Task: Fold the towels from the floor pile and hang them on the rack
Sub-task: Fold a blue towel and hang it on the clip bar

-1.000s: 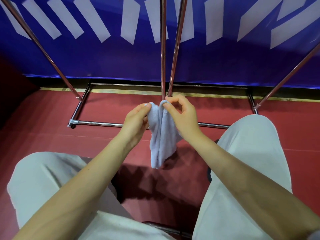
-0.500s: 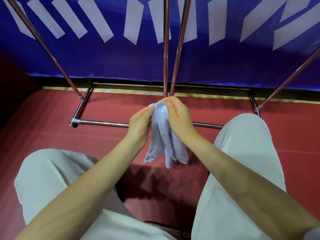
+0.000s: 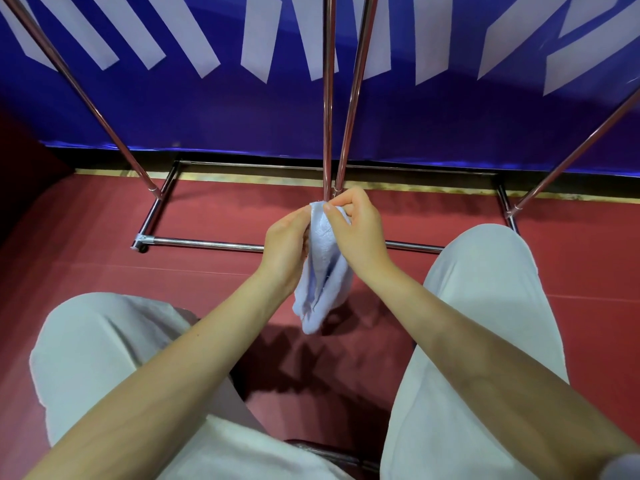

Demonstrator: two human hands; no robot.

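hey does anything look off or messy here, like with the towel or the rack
Nothing stands out. The towel hangs bunched between the left hand and right hand, both pinching its top edge, not yet neatly folded. The rack stands square on the red floor. No spills or damage show.

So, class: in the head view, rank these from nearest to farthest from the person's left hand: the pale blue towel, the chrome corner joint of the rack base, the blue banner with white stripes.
1. pale blue towel, gripped by the left hand.
2. chrome corner joint, on the floor to the left.
3. blue banner with white stripes, behind the rack.
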